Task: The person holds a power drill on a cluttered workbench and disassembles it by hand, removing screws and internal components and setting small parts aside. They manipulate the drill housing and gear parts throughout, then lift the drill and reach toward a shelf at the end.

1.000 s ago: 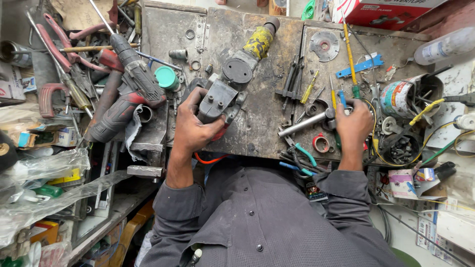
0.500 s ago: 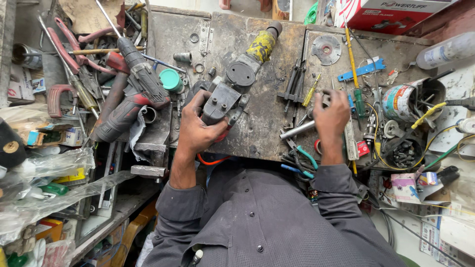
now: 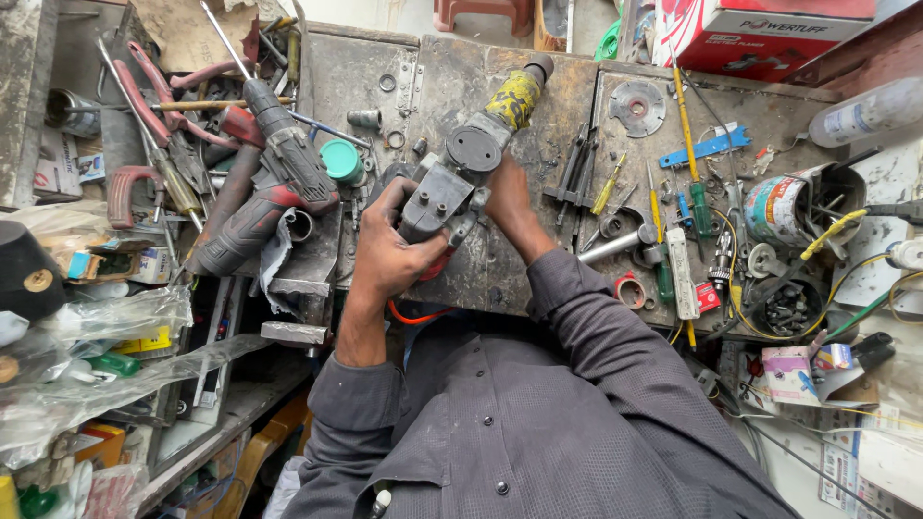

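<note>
A: Left to right. At the far left, plastic bags (image 3: pixel 87 356) and small boxes are piled on a low shelf. Above them, red-handled pliers (image 3: pixel 144 86) and a red-and-black cordless drill (image 3: pixel 264 187) lie on the worktop (image 3: pixel 538 231); a teal cap (image 3: pixel 339 160) sits just beside the drill.

B: And the tool being worked on?

A: The rotary hammer (image 3: pixel 461 178) lies mid-worktop, nose pointing up and to the right, a yellowed collar near the chuck. The left hand (image 3: pixel 389 245) is wrapped around its rear housing, fingers clamped on the casing. The right hand (image 3: pixel 505 197) is pressed against the far side of the body; its fingers are hidden, so whether they are closed on it cannot be told.

B: Handling?

A: Judged heavy and rigid, with a metal gear case and a hard plastic shell. The surfaces look grimy, so slip is likely. Best held at the rear housing and the neck behind the collar, not by the orange cord (image 3: pixel 413 312) hanging below.

B: The right side?

A: Screwdrivers (image 3: pixel 687 163), a grinding disc (image 3: pixel 636 108), a steel bar (image 3: pixel 615 247), an open tin (image 3: pixel 784 207) and loose yellow wires (image 3: pixel 827 231). The surface is scarred, dark metal, and crowded. The room is a cramped workshop with clutter on both flanks.
</note>
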Demonstrator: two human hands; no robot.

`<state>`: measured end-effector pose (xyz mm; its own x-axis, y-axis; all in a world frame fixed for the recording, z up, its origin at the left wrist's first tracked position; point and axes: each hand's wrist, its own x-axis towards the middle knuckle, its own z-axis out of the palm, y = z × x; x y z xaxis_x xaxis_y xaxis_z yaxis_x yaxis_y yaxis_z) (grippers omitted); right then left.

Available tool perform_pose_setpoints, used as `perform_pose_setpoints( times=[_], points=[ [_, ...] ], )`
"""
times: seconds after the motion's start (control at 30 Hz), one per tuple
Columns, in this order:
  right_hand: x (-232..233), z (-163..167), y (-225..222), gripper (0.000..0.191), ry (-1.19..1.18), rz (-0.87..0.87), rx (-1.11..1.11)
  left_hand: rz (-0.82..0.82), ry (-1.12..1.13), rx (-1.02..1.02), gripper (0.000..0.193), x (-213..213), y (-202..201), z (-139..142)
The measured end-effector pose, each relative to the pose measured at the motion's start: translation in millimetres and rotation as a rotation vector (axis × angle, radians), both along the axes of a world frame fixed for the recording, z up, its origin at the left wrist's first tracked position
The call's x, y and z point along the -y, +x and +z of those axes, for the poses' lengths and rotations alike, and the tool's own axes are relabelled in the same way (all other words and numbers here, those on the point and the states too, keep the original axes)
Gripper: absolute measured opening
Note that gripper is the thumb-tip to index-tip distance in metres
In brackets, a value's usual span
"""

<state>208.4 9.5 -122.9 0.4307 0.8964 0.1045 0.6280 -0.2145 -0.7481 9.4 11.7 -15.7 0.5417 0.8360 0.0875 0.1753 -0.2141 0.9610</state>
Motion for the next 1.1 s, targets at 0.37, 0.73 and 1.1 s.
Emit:
perform_pose_setpoints(
  times=[0.37, 0.73, 1.1],
  points=[
    [61.6, 21.2, 66.4, 0.032, -0.293, 0.061, -0.839, 0.002, 0.032, 0.009, 0.03, -1.1, -3.0, 0.9],
    [232.0, 7.2, 151.3, 0.018, 0.062, -0.376, -0.936, -0.017, -0.024, 0.016, 0.029, -4.4, -4.7, -4.1],
    [243.5, -4.4, 130.7, 0.026, -0.106, -0.569, 0.342, -0.045, -0.043, -0.017, 0.029, 0.7, -1.5, -1.1]
  ],
)
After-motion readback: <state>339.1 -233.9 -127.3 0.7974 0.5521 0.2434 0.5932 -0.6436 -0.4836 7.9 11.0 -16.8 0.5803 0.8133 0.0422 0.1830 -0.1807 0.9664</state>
